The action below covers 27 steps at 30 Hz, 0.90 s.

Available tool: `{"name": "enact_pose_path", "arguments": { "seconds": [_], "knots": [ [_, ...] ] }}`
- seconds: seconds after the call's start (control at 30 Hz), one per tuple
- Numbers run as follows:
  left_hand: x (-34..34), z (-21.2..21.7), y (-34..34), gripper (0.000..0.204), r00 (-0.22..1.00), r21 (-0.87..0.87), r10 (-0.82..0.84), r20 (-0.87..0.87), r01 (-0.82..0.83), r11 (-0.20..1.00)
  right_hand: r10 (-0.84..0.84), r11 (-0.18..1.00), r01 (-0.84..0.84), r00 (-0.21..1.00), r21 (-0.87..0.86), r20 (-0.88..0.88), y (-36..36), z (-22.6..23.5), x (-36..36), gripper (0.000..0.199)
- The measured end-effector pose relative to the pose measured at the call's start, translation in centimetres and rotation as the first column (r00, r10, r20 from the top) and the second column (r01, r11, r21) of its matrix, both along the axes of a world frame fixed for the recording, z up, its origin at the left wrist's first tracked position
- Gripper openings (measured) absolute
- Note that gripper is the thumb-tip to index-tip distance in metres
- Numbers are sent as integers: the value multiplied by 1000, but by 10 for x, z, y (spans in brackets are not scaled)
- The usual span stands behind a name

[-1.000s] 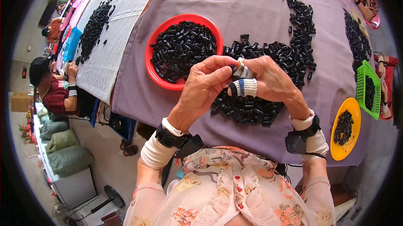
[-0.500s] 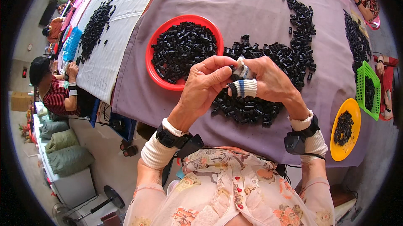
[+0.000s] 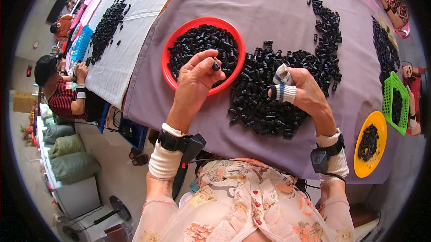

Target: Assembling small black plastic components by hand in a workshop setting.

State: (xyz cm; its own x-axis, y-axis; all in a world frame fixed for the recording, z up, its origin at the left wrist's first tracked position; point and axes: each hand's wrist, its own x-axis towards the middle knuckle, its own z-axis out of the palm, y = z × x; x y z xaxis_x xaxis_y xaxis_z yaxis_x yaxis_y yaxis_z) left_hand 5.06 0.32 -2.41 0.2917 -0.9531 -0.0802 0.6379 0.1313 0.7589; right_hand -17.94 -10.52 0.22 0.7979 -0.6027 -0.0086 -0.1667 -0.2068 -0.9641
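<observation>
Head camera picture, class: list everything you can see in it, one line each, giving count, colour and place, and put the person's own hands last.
Small plastic part: one, black, pinched in the left hand's fingertips over the bowl.
Round bowl: one, red, on the purple cloth, full of black parts.
Loose parts pile: many, black, right of the bowl, under the right hand.
Purple cloth: one, covering the table.
Round dish: one, yellow, far right, holding black parts.
Basket: one, green, beside the yellow dish.
Neighbouring table cloth: one, white, at left, with more black parts.
Seated co-worker: one, striped top, at the white table.
Left hand: bare, wrist strapped.
Right hand: fingers wrapped in striped cloth.
</observation>
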Motion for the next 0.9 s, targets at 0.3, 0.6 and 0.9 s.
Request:
{"name": "enact_pose_path", "arguments": {
  "seconds": [0.3, 0.6, 0.9],
  "knots": [
    [45, 5, -9, 26, 544, 73, 126, 829, -329, 942, -153, 980, 158, 987, 118, -51, -5, 6, -25, 22],
    [-51, -15, -19, 14, 428, 197, -174, 887, -9, 980, -293, 932, 290, 956, 216, -18, -18, -5, -49, 8],
    [-87, -36, -65, 19, 81, 59, -64, 995, 59, 996, -400, 891, 392, 916, 230, -10, -19, -13, -75, 7]
  ]
}}
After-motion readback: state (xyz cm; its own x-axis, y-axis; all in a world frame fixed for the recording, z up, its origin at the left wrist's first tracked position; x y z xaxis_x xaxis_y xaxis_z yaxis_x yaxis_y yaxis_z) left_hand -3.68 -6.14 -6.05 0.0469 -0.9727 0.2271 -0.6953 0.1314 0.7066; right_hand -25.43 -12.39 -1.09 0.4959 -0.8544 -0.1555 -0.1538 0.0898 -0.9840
